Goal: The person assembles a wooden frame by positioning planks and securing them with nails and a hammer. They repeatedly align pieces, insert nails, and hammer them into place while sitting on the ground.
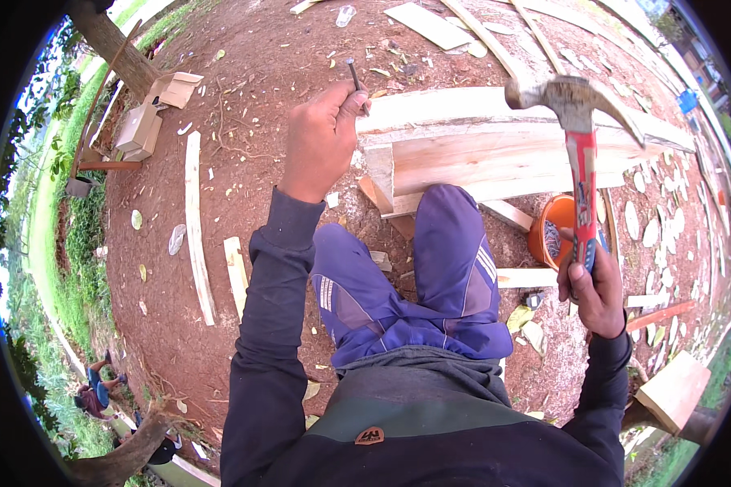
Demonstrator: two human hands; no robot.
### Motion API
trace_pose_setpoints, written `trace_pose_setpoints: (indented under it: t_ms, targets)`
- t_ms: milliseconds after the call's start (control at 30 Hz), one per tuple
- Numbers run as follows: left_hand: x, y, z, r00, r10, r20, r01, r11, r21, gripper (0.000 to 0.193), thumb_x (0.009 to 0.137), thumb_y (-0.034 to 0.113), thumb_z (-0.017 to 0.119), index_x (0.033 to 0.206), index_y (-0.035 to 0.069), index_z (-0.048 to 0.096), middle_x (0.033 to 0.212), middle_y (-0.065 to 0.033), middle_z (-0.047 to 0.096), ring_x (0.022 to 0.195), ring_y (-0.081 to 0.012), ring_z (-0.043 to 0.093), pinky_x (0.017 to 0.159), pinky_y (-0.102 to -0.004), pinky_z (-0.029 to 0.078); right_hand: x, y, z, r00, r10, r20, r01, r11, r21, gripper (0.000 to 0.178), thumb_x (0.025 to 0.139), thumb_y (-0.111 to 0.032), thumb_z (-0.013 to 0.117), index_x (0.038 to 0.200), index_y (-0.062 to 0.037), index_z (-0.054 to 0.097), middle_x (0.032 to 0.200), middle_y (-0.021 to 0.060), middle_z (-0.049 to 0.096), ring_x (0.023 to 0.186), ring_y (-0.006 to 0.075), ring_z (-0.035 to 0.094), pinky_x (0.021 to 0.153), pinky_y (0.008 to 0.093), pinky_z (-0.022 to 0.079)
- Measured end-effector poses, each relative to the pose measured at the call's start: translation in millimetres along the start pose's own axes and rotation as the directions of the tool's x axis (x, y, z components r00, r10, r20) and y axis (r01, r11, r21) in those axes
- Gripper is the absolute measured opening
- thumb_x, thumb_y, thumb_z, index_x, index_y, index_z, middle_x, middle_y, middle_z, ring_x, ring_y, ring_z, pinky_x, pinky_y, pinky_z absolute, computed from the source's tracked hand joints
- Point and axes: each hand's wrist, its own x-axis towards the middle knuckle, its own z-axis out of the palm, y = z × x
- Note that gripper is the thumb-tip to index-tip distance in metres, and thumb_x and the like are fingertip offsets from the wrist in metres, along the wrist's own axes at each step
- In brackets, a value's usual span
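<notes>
My left hand point(321, 138) pinches a dark nail point(353, 73), its head pointing up, at the left end of a long wooden box made of pale boards point(495, 158). The fingers hide the nail's lower part, so I cannot tell whether its tip touches the wood. On the right, my right hand point(597, 296) is wrapped round the handle of a claw hammer point(581, 154) with a red grip and a worn steel head. The hammer is raised upright in front of the box, its striking face turned left and its claw right.
An orange bucket point(538, 235) holding nails stands beside my right knee. A tape measure point(533, 300) lies near it. Loose wood strips point(195, 227) and leaves lie on the red soil. A cardboard box point(140, 130) sits by a tree trunk point(115, 47); people are at the far lower left.
</notes>
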Motion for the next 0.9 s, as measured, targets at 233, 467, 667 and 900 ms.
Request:
trace_pose_setpoints:
  t_ms: [233, 467, 667, 900]
  targets:
    - [3, 2, 0, 0.999, 0.053, -0.007, -0.052, 0.996, 0.078, 0.019, 0.103, 0.014, 0.062, 0.097, -0.002, 0.071, 0.080, -0.0118, 0.076, 0.075, -0.0209, 0.075, 0.067, -0.0343, 0.055, 72, -99, -9, 0.991, -0.034, 0.132, 0.079, 0.934, -0.349, 0.025, 0.105, -0.020, 0.060, 0.116, 0.0030, 0.061, 0.061, 0.0096, 0.060, 0.053, 0.0203, 0.063, 0.052, 0.0360, 0.046]
    - [3, -3, 7, 0.997, 0.010, -0.073, -0.017, 0.996, -0.093, 0.019, 0.102, 0.016, 0.061, 0.091, 0.001, 0.066, 0.075, -0.0154, 0.070, 0.069, -0.0350, 0.070, 0.062, -0.0429, 0.051, 95, -113, 0, 0.955, -0.245, 0.170, 0.292, 0.882, -0.371, 0.022, 0.104, -0.018, 0.061, 0.098, 0.0027, 0.058, 0.062, 0.0192, 0.054, 0.056, 0.0401, 0.058, 0.056, 0.0480, 0.042]
    - [1, -3, 12, 0.992, -0.009, -0.125, -0.008, 0.991, -0.134, 0.021, 0.103, 0.016, 0.061, 0.090, 0.000, 0.066, 0.075, -0.0149, 0.070, 0.068, -0.0331, 0.071, 0.062, -0.0414, 0.051, 99, -101, 1, 0.957, -0.197, 0.212, 0.278, 0.823, -0.495, 0.029, 0.106, -0.026, 0.060, 0.100, 0.0021, 0.060, 0.065, 0.0145, 0.061, 0.057, 0.0311, 0.061, 0.058, 0.0434, 0.046]
    - [3, -2, 8, 0.994, -0.096, -0.059, 0.088, 0.987, -0.133, 0.021, 0.104, 0.014, 0.060, 0.102, -0.004, 0.072, 0.083, -0.0140, 0.076, 0.079, -0.0211, 0.077, 0.070, -0.0342, 0.057, 99, -97, -5, 0.947, -0.246, 0.209, 0.318, 0.820, -0.475, 0.029, 0.106, -0.026, 0.060, 0.098, 0.0019, 0.059, 0.065, 0.0144, 0.061, 0.059, 0.0315, 0.062, 0.059, 0.0437, 0.046]
